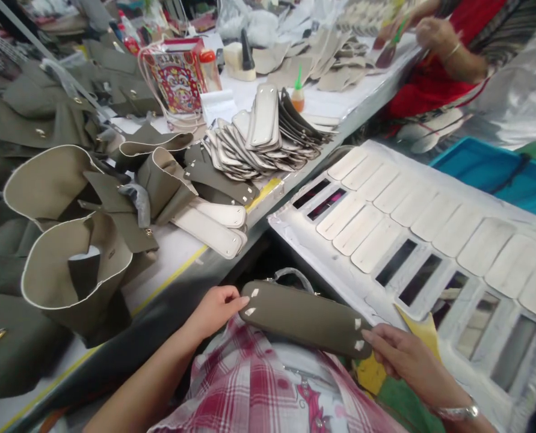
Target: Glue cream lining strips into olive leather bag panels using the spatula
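Observation:
Between my two hands is a long olive leather bag panel (301,316) with rounded ends and small white tabs near each end. My left hand (218,311) pinches its left end between thumb and fingers. At the right end, my right hand (398,352) grips the edge with its fingers closed. A clear plastic-wrapped piece (295,276) shows just behind the panel. On the table ahead lie white oblong panels (216,228) and a matching olive panel (222,180). A big pile of pale oblong pieces (254,135) sits farther back.
Several olive bag bodies (78,258) stand on the left table. To the right, a white slotted board (362,282) carries rows of pale pieces. Farther off are a red patterned bag (172,81), a green-tipped bottle (298,96), a blue tray (497,174) and a co-worker's hand (439,39).

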`<state>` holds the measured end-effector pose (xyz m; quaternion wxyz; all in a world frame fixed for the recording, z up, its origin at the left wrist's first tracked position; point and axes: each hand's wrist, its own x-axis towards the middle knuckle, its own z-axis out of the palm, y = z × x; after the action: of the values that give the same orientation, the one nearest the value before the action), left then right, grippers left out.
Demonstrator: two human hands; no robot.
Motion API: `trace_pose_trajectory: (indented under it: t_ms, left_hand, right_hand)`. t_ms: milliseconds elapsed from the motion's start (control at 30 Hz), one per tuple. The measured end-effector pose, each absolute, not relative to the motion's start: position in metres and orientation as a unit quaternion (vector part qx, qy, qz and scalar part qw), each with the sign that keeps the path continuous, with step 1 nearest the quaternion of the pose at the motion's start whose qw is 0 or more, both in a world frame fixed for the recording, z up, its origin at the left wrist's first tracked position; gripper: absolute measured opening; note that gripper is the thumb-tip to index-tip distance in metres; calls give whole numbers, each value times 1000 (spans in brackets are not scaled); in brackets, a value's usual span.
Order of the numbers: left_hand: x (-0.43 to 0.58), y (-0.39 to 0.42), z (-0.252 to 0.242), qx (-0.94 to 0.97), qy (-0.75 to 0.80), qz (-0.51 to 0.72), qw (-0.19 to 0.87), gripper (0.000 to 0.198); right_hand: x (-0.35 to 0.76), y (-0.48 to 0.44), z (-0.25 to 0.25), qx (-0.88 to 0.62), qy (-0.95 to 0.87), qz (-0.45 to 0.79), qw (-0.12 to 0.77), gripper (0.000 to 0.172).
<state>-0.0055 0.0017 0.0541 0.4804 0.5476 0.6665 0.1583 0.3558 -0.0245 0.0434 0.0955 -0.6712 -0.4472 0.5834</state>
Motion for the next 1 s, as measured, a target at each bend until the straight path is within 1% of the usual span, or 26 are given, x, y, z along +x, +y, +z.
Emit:
trace_pose_trajectory:
  t_ms: [133, 300, 433, 533, 600, 667, 733, 800, 833, 900, 1000]
  left_hand:
    - [-9, 4, 55, 554, 651, 163, 492, 35]
    - [-12, 6, 54, 557, 642, 164, 501, 34]
    - [-12, 7, 51, 571, 643, 157, 485, 33]
    - [-14, 8, 55, 619, 645, 119, 432, 35]
    - [-16, 8, 63, 666, 635, 60, 387, 36]
    - [-14, 9, 72, 711, 627, -3, 318, 32]
    - [-6, 12, 77, 759, 611, -17, 226, 28]
    - [17, 16, 76, 816, 555, 25, 163, 36]
    - [34, 18, 74, 844, 511, 50, 155, 42]
    - [76, 19, 67, 888, 419, 81, 171, 53]
    - [140, 14, 54, 921, 317, 83, 210, 70]
  right_hand:
    - [354, -24, 42, -681, -443, 578, 82, 44]
    - [350, -24, 43, -690, -443, 566, 90, 45]
    - [348, -22, 46, -695, -443, 561, 77, 45]
    - [347, -20, 50, -698, -445, 556, 75, 43]
    - [347, -20, 52, -702, -442, 552, 84, 41]
    - [348, -22, 55, -704, -441, 548, 100, 38]
    - [350, -25, 55, -697, -443, 552, 114, 34]
    - [354, -26, 53, -687, -446, 560, 123, 30]
    - [356, -26, 52, -687, -444, 561, 129, 29]
    - [359, -27, 49, -690, -436, 560, 140, 27]
    - [363, -29, 48, -692, -434, 559, 144, 26]
